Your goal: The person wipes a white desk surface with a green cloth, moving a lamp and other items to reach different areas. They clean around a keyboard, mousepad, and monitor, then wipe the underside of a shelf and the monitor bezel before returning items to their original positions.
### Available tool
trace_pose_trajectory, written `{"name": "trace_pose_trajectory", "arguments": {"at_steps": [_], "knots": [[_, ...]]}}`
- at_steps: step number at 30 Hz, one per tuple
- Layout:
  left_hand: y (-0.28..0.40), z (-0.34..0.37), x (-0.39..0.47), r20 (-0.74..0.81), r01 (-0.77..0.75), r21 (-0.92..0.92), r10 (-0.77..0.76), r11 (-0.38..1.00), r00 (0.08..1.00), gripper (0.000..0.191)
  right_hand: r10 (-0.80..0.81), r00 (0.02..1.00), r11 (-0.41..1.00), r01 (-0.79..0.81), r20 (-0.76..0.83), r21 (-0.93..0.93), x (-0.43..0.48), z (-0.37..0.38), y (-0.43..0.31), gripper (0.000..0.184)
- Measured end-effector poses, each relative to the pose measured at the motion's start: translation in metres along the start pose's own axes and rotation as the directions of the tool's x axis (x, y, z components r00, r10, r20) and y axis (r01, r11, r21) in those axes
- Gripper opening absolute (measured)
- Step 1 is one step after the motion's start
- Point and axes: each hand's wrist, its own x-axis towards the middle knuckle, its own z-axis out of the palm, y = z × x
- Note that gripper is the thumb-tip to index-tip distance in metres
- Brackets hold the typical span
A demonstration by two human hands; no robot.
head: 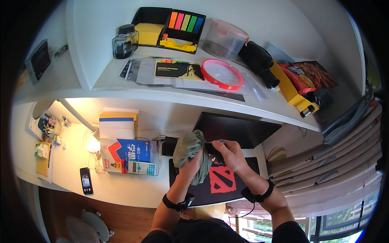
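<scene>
Above the desk, my left hand (192, 166) grips a bunched grey-green cloth item (186, 147), perhaps a soft pouch or a cap. Close by on its right, my right hand (232, 156) is closed around a small dark object (216, 149) that touches or overlaps the cloth's edge. Fingers hide most of that object, so its kind cannot be told. Beneath both hands lies a black desk mat (199, 194) with a red printed emblem (223, 179).
Behind my hands stands a black monitor (234, 129). To the left are books (115, 153) with a calculator (142, 167), a phone (86, 180) and a lit lamp (92, 139). A loaded white shelf (188, 92) overhangs the desk. A curtain (322, 161) hangs right.
</scene>
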Motion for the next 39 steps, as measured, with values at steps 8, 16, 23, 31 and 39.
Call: {"name": "trace_pose_trajectory", "arguments": {"at_steps": [8, 16, 23, 31, 39], "knots": [[0.006, -0.011, 0.000, -0.115, 0.345, -0.707, -0.583, 0.617, 0.805, 0.037, 0.096, 0.994, 0.964, -0.082, -0.044, 0.253, 0.005, -0.018, -0.007, 0.053], [-0.008, 0.009, -0.019, 0.103, -0.041, -0.032, 0.044, 0.999, 0.994, 0.033, 0.017, 0.999, 0.990, -0.021, 0.028, 0.143, 0.000, -0.008, -0.002, 0.046], [-0.004, 0.008, -0.013, -0.142, 0.193, -0.300, -0.244, 0.934, 0.959, 0.030, 0.035, 0.999, 0.952, -0.040, 0.024, 0.303, -0.001, -0.009, 0.005, 0.053], [0.036, 0.003, -0.029, 0.072, -0.027, -0.260, 0.047, 0.965, 0.996, 0.049, 0.111, 0.993, 0.904, -0.115, 0.034, 0.412, -0.002, -0.008, 0.015, 0.053], [0.058, 0.022, -0.042, 0.112, -0.299, -0.012, 0.299, 0.954, 0.948, 0.051, 0.144, 0.974, 0.797, -0.011, -0.173, 0.604, -0.001, 0.012, 0.026, 0.041]]}}
